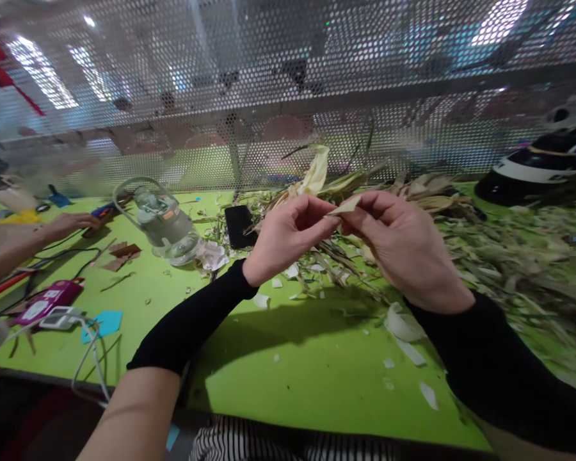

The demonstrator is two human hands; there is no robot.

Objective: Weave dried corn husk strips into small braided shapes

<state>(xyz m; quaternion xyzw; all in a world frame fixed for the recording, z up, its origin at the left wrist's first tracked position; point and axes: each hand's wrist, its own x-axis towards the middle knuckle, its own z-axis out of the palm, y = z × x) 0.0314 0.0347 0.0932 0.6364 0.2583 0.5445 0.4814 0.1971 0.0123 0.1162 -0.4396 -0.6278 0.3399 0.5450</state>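
Observation:
A small pale piece of corn husk (349, 205) is pinched between my two hands above the green table (269, 397). My left hand (285, 237) closes thumb and forefinger on its left end. From the other side, the fingertips of my right hand (403, 246) grip the same strip; my fingers hide part of it. Just behind my hands lies a heap of dried husks, with a yellowish husk (317, 169) sticking up. Cream scraps (403, 323) are scattered below my right wrist. Black sleeves cover both my forearms.
Left of my hands stand a clear handled water bottle (166, 224), a crumpled tissue (213, 255) and a black phone (240, 225). Another person's hand (72, 225) rests near cables and a purple device (52, 299). A perforated metal screen (259, 83) rises behind; shredded husks (513, 256) cover the right.

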